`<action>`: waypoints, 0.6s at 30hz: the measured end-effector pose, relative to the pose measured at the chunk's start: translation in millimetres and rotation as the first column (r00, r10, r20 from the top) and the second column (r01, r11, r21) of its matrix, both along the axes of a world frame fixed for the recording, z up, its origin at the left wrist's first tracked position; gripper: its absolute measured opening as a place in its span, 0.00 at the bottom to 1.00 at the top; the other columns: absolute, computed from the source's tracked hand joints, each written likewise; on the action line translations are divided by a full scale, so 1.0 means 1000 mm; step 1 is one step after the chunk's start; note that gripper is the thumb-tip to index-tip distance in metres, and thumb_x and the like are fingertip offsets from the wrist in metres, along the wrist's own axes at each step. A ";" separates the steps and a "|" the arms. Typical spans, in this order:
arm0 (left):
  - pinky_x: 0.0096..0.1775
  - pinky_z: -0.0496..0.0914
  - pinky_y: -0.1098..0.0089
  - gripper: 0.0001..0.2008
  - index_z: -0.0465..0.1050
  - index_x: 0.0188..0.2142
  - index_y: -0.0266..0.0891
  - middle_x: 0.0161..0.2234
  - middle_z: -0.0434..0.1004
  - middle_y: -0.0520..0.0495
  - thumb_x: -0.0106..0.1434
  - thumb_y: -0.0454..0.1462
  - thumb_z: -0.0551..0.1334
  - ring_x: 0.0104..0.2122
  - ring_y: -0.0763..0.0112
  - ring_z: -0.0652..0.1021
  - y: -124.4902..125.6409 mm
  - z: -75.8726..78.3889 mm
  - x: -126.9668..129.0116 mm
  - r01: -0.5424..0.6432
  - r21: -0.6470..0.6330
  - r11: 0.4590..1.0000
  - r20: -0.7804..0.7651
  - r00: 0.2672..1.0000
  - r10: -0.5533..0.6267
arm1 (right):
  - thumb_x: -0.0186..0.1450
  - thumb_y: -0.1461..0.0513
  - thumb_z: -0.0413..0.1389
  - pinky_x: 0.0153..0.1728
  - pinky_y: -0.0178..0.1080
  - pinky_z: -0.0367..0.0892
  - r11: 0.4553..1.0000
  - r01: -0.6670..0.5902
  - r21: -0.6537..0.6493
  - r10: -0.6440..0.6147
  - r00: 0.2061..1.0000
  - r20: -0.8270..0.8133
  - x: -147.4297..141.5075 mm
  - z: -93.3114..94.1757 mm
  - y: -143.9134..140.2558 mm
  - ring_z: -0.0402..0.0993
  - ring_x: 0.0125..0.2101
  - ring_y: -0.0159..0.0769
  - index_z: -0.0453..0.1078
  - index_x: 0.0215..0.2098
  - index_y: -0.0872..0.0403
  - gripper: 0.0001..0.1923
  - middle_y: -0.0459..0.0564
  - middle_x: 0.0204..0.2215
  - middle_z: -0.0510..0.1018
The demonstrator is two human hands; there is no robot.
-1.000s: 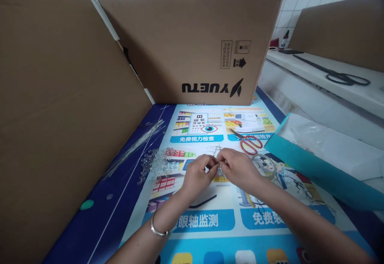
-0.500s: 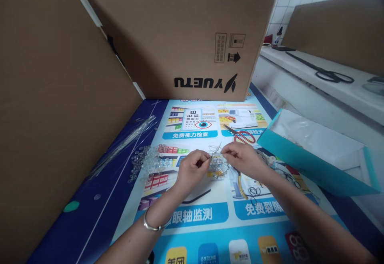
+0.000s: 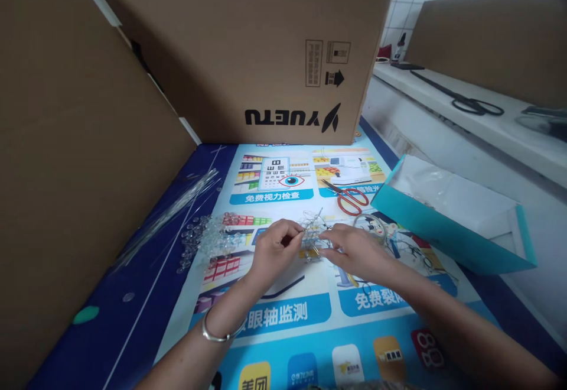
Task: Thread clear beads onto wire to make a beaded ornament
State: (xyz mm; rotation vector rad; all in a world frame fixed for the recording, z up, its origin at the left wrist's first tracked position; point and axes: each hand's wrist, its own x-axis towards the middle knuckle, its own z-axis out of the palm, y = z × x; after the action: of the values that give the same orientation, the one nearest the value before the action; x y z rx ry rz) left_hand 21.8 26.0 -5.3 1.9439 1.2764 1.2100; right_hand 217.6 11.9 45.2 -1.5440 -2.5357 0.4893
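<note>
My left hand [image 3: 275, 249] is closed in a pinch on a thin wire of a small tangled bundle [image 3: 312, 222] in the middle of the table. My right hand [image 3: 354, 249] is at the bundle's right side, thumb and fingers apart, with nothing visibly gripped. Small clear beads [image 3: 208, 241] lie in a spread pile left of my left hand. Beyond my right hand, red-handled scissors [image 3: 353, 201] rest on the printed mat. A loop of thin wire [image 3: 372, 224] and more loose dark wire [image 3: 414, 253] lie past my right wrist.
Straight thin strands [image 3: 170, 218] lie at the left near a tall cardboard panel [image 3: 88, 142]. Another panel [image 3: 248, 41] closes off the back. At the right stands a teal box [image 3: 447, 227] with a white lining. Black scissors [image 3: 473, 105] lie on a white ledge [image 3: 522, 133].
My right hand has opened from a pinch and dropped slightly beside the bundle. My left hand keeps its pinch. The whole view has shifted a little, uncovering the red scissors' handles.
</note>
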 end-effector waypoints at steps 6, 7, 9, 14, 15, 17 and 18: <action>0.32 0.66 0.73 0.06 0.66 0.23 0.37 0.30 0.74 0.49 0.56 0.31 0.59 0.30 0.73 0.73 0.000 0.000 0.000 0.029 0.017 0.999 -0.018 0.999 -0.029 | 0.64 0.58 0.43 0.26 0.36 0.54 1.000 0.012 0.027 -0.018 0.970 0.244 -0.018 -0.001 0.008 0.72 0.28 0.41 0.67 0.45 0.51 0.15 0.53 0.28 0.77; 0.32 0.66 0.73 0.06 0.66 0.23 0.37 0.30 0.74 0.49 0.56 0.31 0.59 0.30 0.73 0.73 -0.001 0.001 0.001 0.030 0.016 0.999 -0.022 0.999 -0.030 | 0.64 0.58 0.44 0.25 0.36 0.54 1.000 0.004 0.023 -0.010 0.963 0.270 -0.019 -0.003 0.009 0.72 0.28 0.42 0.67 0.44 0.52 0.15 0.54 0.27 0.77; 0.31 0.66 0.73 0.06 0.65 0.23 0.38 0.29 0.74 0.49 0.56 0.31 0.59 0.29 0.73 0.73 -0.001 0.001 0.001 0.030 0.017 0.999 -0.030 0.999 -0.030 | 0.62 0.59 0.46 0.26 0.37 0.55 1.000 -0.018 0.013 0.013 0.957 0.290 -0.022 -0.006 0.011 0.73 0.28 0.42 0.69 0.41 0.53 0.13 0.55 0.27 0.78; 0.31 0.66 0.73 0.06 0.66 0.23 0.38 0.29 0.74 0.50 0.55 0.30 0.59 0.29 0.74 0.73 0.000 0.000 0.000 0.031 0.026 0.999 -0.037 0.999 -0.030 | 0.63 0.60 0.45 0.24 0.35 0.54 0.998 0.014 0.053 -0.022 0.988 0.153 -0.020 -0.009 0.013 0.73 0.27 0.39 0.70 0.33 0.51 0.12 0.51 0.27 0.78; 0.31 0.66 0.73 0.06 0.65 0.23 0.38 0.30 0.74 0.50 0.55 0.30 0.58 0.29 0.74 0.73 0.000 -0.001 0.000 0.035 0.029 0.999 -0.041 0.999 -0.034 | 0.63 0.60 0.46 0.25 0.34 0.55 0.998 0.027 0.055 -0.032 0.995 0.091 -0.019 -0.009 0.013 0.73 0.27 0.37 0.70 0.34 0.51 0.11 0.49 0.27 0.78; 0.31 0.66 0.73 0.06 0.65 0.23 0.38 0.30 0.74 0.50 0.56 0.29 0.58 0.30 0.74 0.73 0.000 -0.002 0.000 0.049 0.035 0.998 -0.056 0.997 -0.047 | 0.63 0.61 0.47 0.27 0.33 0.57 0.997 0.047 0.053 -0.045 0.998 -0.047 -0.017 -0.010 0.013 0.73 0.29 0.35 0.70 0.35 0.50 0.10 0.47 0.29 0.78; 0.32 0.66 0.73 0.06 0.65 0.23 0.38 0.30 0.74 0.50 0.56 0.29 0.58 0.31 0.74 0.74 0.000 -0.002 0.000 0.056 0.040 0.998 -0.066 0.996 -0.054 | 0.63 0.61 0.48 0.29 0.32 0.59 0.997 0.058 0.057 -0.051 0.992 -0.115 -0.016 -0.011 0.013 0.73 0.31 0.34 0.70 0.35 0.50 0.09 0.46 0.30 0.78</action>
State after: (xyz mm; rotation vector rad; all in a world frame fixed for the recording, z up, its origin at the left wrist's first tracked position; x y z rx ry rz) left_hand 21.8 25.8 -7.4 2.0502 1.2303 1.1638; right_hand 201.9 25.0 34.6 -1.5155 -2.3946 0.4748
